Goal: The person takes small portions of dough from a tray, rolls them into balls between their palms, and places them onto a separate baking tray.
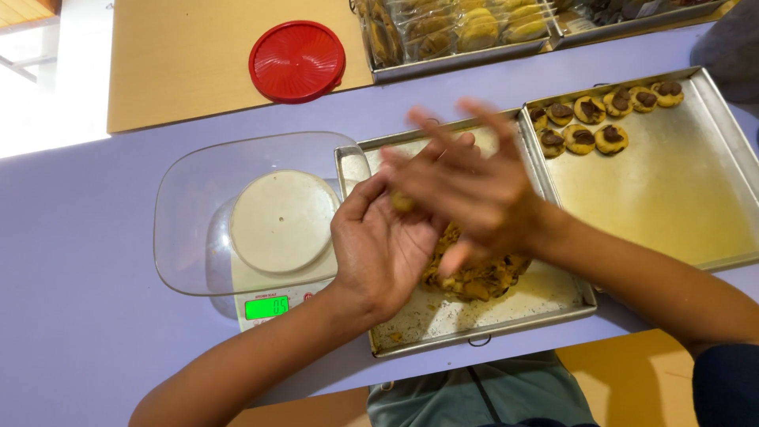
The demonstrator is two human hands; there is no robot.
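Observation:
My left hand [379, 245] lies palm up over a metal tray [474, 324], with a small piece of yellow dough [402, 202] on it. My right hand [466, 186] is pressed flat across the left palm over that piece, its fingers spread and blurred. Under both hands a lump of yellow dough with dark chips [474, 277] rests in the tray.
A kitchen scale [273, 304] with a green display carries a clear plastic bowl [198, 213] to the left. A second tray [680, 190] on the right holds several chocolate-topped cookies [581, 134]. A red lid [297, 61] and trays of bagged cookies [458, 32] lie at the back.

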